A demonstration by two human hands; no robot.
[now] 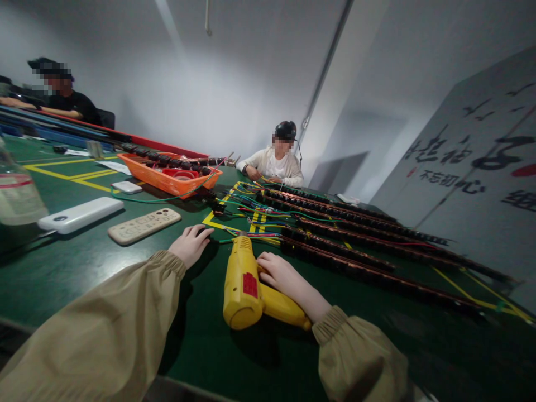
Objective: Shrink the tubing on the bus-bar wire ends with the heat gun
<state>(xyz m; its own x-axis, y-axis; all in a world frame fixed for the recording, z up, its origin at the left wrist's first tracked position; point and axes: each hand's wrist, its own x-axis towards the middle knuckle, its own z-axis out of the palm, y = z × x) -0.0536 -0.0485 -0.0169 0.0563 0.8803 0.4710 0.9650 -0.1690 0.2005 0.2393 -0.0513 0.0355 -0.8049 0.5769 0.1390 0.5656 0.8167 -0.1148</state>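
Observation:
A yellow heat gun [239, 279] with a red label lies in front of me, its narrow nozzle pointing away toward colored wire ends. My right hand [281, 272] is at its handle, fingers curled in beside the barrel; part of the grip is hidden. To the left of the nozzle, my left hand [191, 245] rests low over the table with fingers stretched forward. Its fingertips are close to a green wire [226, 241], and I see nothing held in them. Long dark wire harnesses [335, 251] with copper-colored strips stretch off to the right.
Left of my hands are a beige remote control [144, 225], a white elongated device [81, 215] and a bottle [19, 195]. An orange basket [167, 173] holds dark parts. Two people sit across the green table [104, 268], one in a white top [268, 163].

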